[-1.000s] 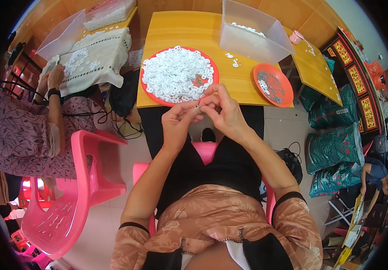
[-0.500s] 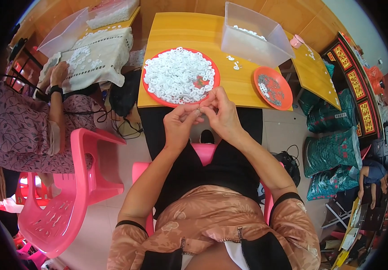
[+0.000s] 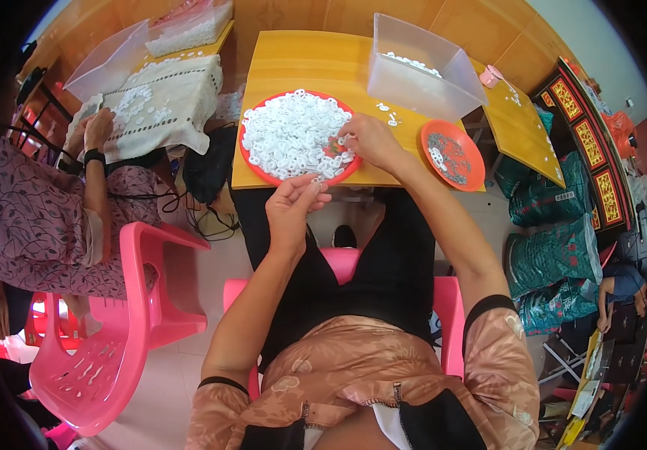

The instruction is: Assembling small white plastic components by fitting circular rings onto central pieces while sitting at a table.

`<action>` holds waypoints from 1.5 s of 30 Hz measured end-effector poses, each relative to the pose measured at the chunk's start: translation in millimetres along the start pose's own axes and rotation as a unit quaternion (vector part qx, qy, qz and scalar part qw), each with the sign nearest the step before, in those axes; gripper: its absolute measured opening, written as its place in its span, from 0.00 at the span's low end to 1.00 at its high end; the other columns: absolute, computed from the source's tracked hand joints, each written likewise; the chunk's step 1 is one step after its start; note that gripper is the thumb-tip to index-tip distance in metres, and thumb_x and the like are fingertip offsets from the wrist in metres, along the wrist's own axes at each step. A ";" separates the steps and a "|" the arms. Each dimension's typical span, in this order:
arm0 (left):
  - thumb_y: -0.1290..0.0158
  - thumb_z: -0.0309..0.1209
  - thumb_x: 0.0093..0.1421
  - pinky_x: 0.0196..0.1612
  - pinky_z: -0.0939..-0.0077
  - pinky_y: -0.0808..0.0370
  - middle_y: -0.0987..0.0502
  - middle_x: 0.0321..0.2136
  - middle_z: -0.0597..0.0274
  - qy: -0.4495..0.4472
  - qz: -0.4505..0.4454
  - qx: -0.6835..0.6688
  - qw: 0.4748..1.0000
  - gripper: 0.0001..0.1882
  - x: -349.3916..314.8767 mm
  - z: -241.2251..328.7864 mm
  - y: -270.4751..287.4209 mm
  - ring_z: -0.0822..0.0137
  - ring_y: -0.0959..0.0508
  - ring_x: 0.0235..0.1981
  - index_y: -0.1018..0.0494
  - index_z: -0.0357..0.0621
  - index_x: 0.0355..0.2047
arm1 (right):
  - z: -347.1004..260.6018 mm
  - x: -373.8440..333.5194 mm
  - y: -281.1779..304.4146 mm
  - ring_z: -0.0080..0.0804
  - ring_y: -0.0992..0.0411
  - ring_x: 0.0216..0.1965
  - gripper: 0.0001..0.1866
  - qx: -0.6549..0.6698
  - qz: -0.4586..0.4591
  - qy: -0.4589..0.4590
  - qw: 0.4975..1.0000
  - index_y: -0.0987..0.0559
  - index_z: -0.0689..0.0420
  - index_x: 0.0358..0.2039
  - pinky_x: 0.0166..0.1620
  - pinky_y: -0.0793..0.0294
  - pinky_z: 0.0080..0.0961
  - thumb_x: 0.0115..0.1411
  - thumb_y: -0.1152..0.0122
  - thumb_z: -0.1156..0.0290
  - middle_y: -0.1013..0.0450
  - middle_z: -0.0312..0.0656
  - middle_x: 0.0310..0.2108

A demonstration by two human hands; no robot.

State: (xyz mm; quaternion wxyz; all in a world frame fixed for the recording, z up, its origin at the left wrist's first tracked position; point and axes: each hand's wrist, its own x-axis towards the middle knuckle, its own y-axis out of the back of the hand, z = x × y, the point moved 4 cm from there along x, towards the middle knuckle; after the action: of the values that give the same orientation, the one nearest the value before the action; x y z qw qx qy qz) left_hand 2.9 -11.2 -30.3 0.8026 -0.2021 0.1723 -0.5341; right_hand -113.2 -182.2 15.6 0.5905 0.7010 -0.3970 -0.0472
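Observation:
My left hand is just off the table's front edge, thumb and forefinger pinched on a small pale piece, too small to make out well. My right hand is over the right rim of a round red tray, its fingers bent together at the white pieces; whether a piece is between the fingertips is hidden. Heaped in the tray are many small white oval plastic pieces with holes. A bare patch of the tray's patterned bottom shows beside my right fingertips.
An orange plate with small grey metal parts and a few white pieces lies right. Behind it stands a clear plastic bin. Left, a person's hands work at a cloth-covered table. A pink chair and green sacks flank me.
My hands were together at the table edge and have parted. The right moved up and right to the tray's rim; the left stayed near the edge, still pinching.

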 end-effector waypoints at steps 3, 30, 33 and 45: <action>0.47 0.25 0.57 0.30 0.85 0.27 0.22 0.31 0.56 0.007 -0.001 -0.011 1.000 0.10 0.8 2.2 0.0 0.71 0.22 0.28 0.28 0.35 0.39 | 4.5 10.0 -14.3 0.46 0.27 0.29 0.07 -0.116 -0.084 0.045 0.989 0.19 0.54 0.28 0.34 0.28 0.39 0.49 0.43 0.70 0.27 0.47 0.24; 0.48 0.24 0.57 0.30 0.85 0.28 0.22 0.30 0.57 -0.035 -0.023 0.008 0.999 0.08 -3.5 8.2 -4.1 0.72 0.22 0.28 0.28 0.35 0.37 | -61.4 -61.1 1.8 0.15 0.33 0.26 0.12 0.585 -0.139 -0.283 0.747 0.22 0.63 0.40 0.28 0.34 0.11 0.55 0.40 0.75 0.27 0.34 0.27; 0.48 0.24 0.57 0.30 0.86 0.28 0.22 0.30 0.57 -0.040 -0.021 0.019 0.999 0.08 -3.5 8.5 -3.7 0.73 0.22 0.28 0.28 0.35 0.37 | -65.3 -61.8 4.7 0.15 0.33 0.26 0.11 0.570 -0.134 -0.285 0.759 0.22 0.63 0.39 0.28 0.34 0.11 0.55 0.40 0.74 0.27 0.33 0.26; 0.48 0.24 0.57 0.30 0.86 0.28 0.22 0.29 0.59 -0.065 -0.027 0.050 0.996 0.08 -6.4 8.4 -6.0 0.73 0.22 0.27 0.29 0.36 0.37 | -77.4 -65.7 13.3 0.17 0.30 0.32 0.11 0.469 -0.036 -0.196 0.860 0.22 0.65 0.39 0.35 0.30 0.14 0.56 0.42 0.75 0.25 0.36 0.30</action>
State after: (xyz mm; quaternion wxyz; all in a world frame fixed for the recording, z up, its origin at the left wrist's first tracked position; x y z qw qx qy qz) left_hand 0.0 -6.2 -19.6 0.8066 -0.2008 0.0878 -0.5490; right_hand -123.1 -80.7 23.7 0.0998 0.8854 -0.4538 -0.0129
